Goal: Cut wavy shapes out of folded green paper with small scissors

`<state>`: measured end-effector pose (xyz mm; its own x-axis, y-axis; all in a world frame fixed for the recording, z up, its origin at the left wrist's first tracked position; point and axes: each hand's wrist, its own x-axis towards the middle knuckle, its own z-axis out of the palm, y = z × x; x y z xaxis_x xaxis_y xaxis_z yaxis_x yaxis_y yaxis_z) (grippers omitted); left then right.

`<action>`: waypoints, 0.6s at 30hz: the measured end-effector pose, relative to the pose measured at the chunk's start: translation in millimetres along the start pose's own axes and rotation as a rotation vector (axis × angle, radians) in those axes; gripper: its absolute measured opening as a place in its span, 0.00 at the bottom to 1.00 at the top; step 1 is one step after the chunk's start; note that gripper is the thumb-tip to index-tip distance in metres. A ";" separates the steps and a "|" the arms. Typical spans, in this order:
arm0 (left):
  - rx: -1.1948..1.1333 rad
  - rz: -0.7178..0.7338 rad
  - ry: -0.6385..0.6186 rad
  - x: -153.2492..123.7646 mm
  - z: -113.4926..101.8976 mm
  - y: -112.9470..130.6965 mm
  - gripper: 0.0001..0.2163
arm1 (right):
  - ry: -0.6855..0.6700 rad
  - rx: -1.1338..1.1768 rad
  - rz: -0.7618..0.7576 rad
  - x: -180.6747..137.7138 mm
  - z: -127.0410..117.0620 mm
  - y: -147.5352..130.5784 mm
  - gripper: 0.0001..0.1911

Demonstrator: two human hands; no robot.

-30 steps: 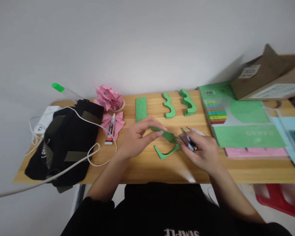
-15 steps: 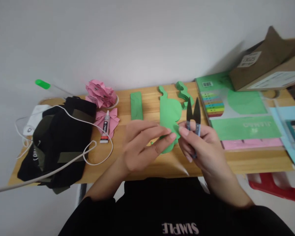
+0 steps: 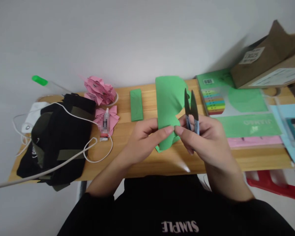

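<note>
In front of me, a curved-edged piece of green paper [image 3: 168, 98] is held up between my two hands. My left hand [image 3: 147, 139] pinches its lower part between thumb and fingers. With thumb and fingertip, my right hand [image 3: 201, 139] grips the paper's right edge and also keeps a pair of thread snips [image 3: 192, 109] in its fingers. The dark blades point away from me, spread apart. Behind the paper and the snips, other cut green pieces are mostly hidden. A narrow green paper strip [image 3: 136, 105] lies left of the paper.
A pink paper flower [image 3: 100, 90] and a small tube [image 3: 105, 124] on pink paper sit at the left. Beyond them are a black bag [image 3: 61, 144] and a white cable [image 3: 64, 165]. At the right, a cardboard box [image 3: 270, 62] stands on a green paper pack [image 3: 245, 126].
The green paper has been raised and spread, so more of it shows. My left hand has shifted from fingertips on it to a fuller pinch. The snips remain in my right hand.
</note>
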<state>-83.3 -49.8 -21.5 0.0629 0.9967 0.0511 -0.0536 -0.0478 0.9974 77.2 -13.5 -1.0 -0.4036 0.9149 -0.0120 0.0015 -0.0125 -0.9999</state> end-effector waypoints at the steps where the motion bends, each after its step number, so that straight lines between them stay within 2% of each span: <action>1: -0.016 0.000 0.016 1.0 2.0 1.4 0.11 | -0.002 -0.009 -0.004 -0.2 0.5 -0.7 0.10; 6: -0.044 0.062 0.101 2.7 8.7 2.6 0.13 | -0.041 0.034 -0.018 -2.2 1.2 -0.2 0.14; 10: -0.051 0.043 0.118 0.6 9.0 3.1 0.12 | -0.086 0.119 -0.027 -5.0 -0.8 1.0 0.08; 18: -0.105 0.097 0.057 5.3 2.9 13.1 0.12 | -0.158 0.151 0.003 -14.6 -18.3 6.3 0.02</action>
<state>-80.7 -45.3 -8.0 -0.0038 0.9900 0.1411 -0.1607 -0.1399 0.9770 99.9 -19.5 -7.1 -0.5419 0.8405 -0.0025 -0.1290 -0.0861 -0.9879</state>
